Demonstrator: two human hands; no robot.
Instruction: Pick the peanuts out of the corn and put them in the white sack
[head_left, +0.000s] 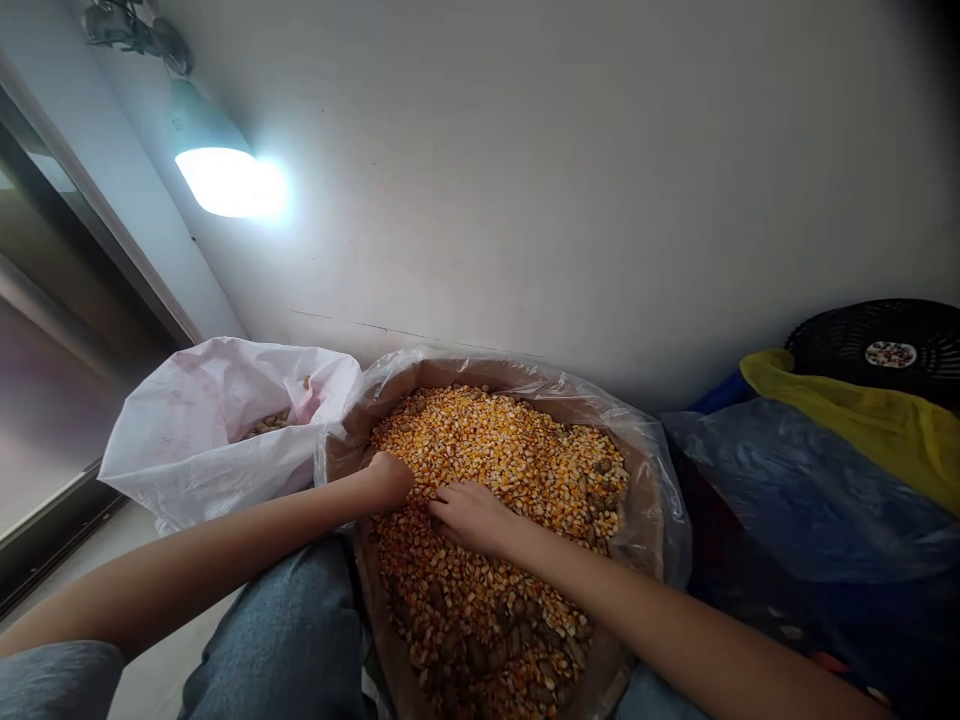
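Note:
A sack with a clear plastic edge [660, 500] stands between my knees, full of loose yellow corn kernels [495, 440]. Brownish pods that look like unshelled peanuts [517, 635] lie among the kernels, mostly in the near part. At the sack's left side is my left hand [391, 482], low on the corn, its fingers hidden behind the back of the hand. Just right of it, my right hand [474, 517] touches the kernels with its fingers bent together; whatever they hold is hidden. The two hands are close but apart.
On the left stands an open white woven sack [202, 480] with some pods [270, 424] inside. A lit bulb [217, 170] hangs by the wall. To the right are a bluish plastic bag [810, 490], yellow cloth [862, 410] and a black fan [885, 345].

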